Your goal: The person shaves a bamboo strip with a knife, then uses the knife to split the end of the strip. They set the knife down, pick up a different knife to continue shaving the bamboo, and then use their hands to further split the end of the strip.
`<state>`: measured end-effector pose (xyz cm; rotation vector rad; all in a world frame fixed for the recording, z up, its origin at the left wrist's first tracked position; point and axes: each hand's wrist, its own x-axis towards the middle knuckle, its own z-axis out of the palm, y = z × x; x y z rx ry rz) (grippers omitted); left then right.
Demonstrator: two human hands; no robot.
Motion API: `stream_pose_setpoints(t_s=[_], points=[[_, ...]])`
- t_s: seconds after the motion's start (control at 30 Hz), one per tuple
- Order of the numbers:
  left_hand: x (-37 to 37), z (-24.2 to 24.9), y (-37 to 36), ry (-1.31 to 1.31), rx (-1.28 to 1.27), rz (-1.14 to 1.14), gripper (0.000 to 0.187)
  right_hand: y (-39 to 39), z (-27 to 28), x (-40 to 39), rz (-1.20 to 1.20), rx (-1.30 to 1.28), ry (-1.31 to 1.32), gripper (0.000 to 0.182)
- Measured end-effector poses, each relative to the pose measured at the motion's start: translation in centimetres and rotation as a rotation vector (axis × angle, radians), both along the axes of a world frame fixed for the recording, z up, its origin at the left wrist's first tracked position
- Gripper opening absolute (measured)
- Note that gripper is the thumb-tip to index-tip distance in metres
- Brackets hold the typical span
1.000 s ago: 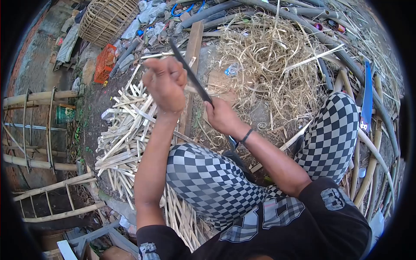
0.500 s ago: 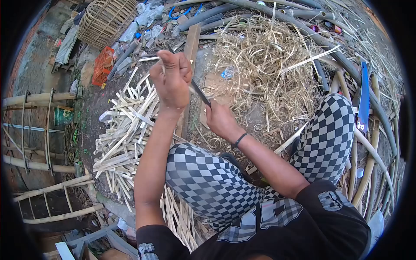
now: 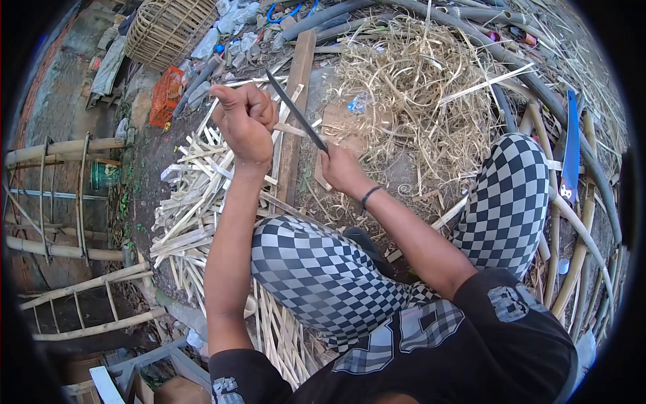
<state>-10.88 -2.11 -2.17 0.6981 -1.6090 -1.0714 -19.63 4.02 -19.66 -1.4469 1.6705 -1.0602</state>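
Note:
My left hand [image 3: 246, 128] is closed in a loose fist with the thumb sticking out. A pale bamboo strip [image 3: 291, 130] runs out of its curled fingers toward the right, and its far end overlaps the knife in this view. In my right hand [image 3: 346, 174], the fingers wrap round the handle of a long knife [image 3: 295, 109], whose dark narrow blade slants up and left. The handle is hidden in the grip. Beneath the left forearm lies a heap of split bamboo strips [image 3: 195, 202]. A wooden plank [image 3: 296, 87] rests on the ground behind the hands.
Curly bamboo shavings [image 3: 410, 101] pile up ahead on the right. A blue saw [image 3: 571, 145] lies beside my right knee, among bamboo poles [image 3: 584, 222]. At the far left stand a woven basket [image 3: 168, 30] and an orange crate [image 3: 166, 95]. A bamboo frame [image 3: 60, 252] borders the left side.
My left hand has moved left, away from the blade, and the strip now shows between the hand and the knife. The right hand keeps its grip nearly in place.

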Motion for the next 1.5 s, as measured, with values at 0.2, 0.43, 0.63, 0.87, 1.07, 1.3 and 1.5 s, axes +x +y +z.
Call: stream_pose_setpoints(t_s=[0.2, 0.43, 0.63, 0.87, 1.07, 1.3, 1.5], points=[[2.6, -1.0, -0.3, 0.089, 0.058, -0.053, 0.072, 1.5, 5.5, 0.7, 0.068, 0.099, 0.006, 0.023], [4.5, -0.9, 0.2, 0.132, 0.103, -0.025, 0.069, 0.0, -2.6, 2.0, 0.041, 0.044, 0.103, 0.017], [5.1, -1.6, 0.7, 0.137, 0.102, -0.042, 0.064, 1.4, 0.9, 1.5, 0.090, 0.081, 0.022, 0.024], [5.8, -1.6, 0.6, 0.180, 0.107, 0.017, 0.062, 0.4, -1.1, 2.8, 0.103, 0.027, 0.125, 0.021], [5.4, -1.9, 1.3, 0.126, 0.096, -0.036, 0.064, 0.3, -7.8, 0.9, 0.052, 0.209, 0.210, 0.023], [6.4, 0.6, 1.7, 0.327, 0.110, 0.039, 0.064, 2.6, -6.0, 0.3, -0.051, 0.244, 0.077, 0.028], [5.6, -0.5, 0.2, 0.235, 0.206, 0.020, 0.066, 2.1, -7.7, 0.8, -0.030, 0.267, 0.108, 0.028]])
